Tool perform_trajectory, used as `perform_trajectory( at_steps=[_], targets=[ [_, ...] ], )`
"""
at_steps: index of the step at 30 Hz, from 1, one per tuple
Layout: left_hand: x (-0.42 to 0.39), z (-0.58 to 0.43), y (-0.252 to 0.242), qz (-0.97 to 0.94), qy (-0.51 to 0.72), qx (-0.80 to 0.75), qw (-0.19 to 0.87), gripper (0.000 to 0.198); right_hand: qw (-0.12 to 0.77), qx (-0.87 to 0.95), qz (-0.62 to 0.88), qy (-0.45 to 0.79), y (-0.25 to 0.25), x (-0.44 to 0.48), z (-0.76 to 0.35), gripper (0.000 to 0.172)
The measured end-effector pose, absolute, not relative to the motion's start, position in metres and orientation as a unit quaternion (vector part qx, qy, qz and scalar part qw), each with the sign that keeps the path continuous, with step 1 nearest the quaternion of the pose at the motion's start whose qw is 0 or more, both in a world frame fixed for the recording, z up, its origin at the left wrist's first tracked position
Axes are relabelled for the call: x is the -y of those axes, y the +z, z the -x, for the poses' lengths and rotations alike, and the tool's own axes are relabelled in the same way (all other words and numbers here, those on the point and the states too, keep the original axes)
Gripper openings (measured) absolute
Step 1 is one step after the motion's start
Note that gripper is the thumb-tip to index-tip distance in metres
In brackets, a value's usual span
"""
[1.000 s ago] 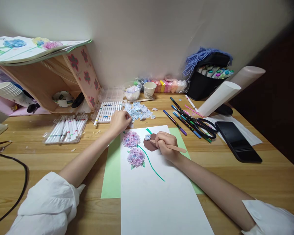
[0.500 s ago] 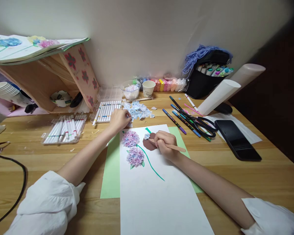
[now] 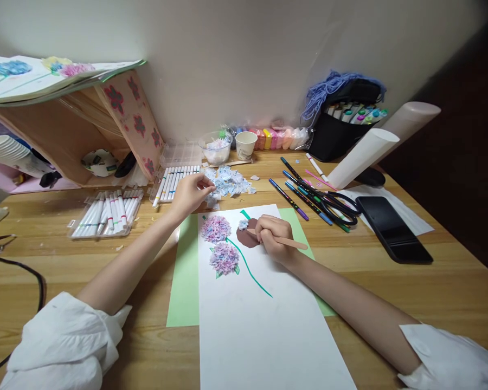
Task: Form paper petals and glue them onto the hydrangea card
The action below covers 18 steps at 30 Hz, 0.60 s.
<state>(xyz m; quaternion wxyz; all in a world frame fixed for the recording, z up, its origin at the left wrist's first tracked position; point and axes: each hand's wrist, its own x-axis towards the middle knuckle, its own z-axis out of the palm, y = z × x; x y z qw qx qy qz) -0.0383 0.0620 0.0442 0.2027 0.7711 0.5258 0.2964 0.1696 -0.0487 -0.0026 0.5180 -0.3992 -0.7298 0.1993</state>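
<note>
My right hand (image 3: 274,235) is closed round a flat wooden craft stick (image 3: 290,242). Its tip is at a brown round patch (image 3: 247,236) on the white paper (image 3: 260,336). A small clump of pale blue scraps (image 3: 243,223) sits on the patch's upper left. Two flower heads of pink and purple scraps (image 3: 224,258) lie to the left, beside a drawn green stem (image 3: 250,271). My left hand (image 3: 193,192) is at the near left edge of a pile of blue and white paper scraps (image 3: 230,181), thumb and fingers pinched; what they hold cannot be seen.
Marker trays (image 3: 106,214) stand at the left, near a cardboard box (image 3: 134,124). Behind the scraps are a clear bowl (image 3: 216,154) and a paper cup (image 3: 246,145). Pens, black scissors (image 3: 341,208) and a phone (image 3: 394,228) lie at the right. Green paper (image 3: 183,287) is underneath.
My left hand has shifted slightly left and up at the scrap pile, its thumb and fingers reaching out more. My right hand and the stick stay at the brown patch.
</note>
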Motion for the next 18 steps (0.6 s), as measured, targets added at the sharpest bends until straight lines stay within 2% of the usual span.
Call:
perform_trajectory(
  at_steps=[5,12,15,18],
  targets=[
    [-0.042,0.037,0.053,-0.743,0.316,-0.513,0.291,0.017,0.528,0.721,0.401,0.2,-0.003,0.049,-0.17,0.026],
    [-0.003,0.027,0.041,-0.749,0.235,-0.457,0.419,0.016,0.542,0.711,0.4,0.2,-0.002,0.052,-0.172,0.027],
    [0.004,0.023,0.032,-0.771,0.189,-0.439,0.421,0.014,0.54,0.723,0.379,0.205,-0.005,0.051,-0.172,0.026],
    [0.006,0.02,0.03,-0.801,0.171,-0.446,0.36,0.013,0.518,0.744,0.362,0.215,-0.007,0.05,-0.171,0.025]
  ],
)
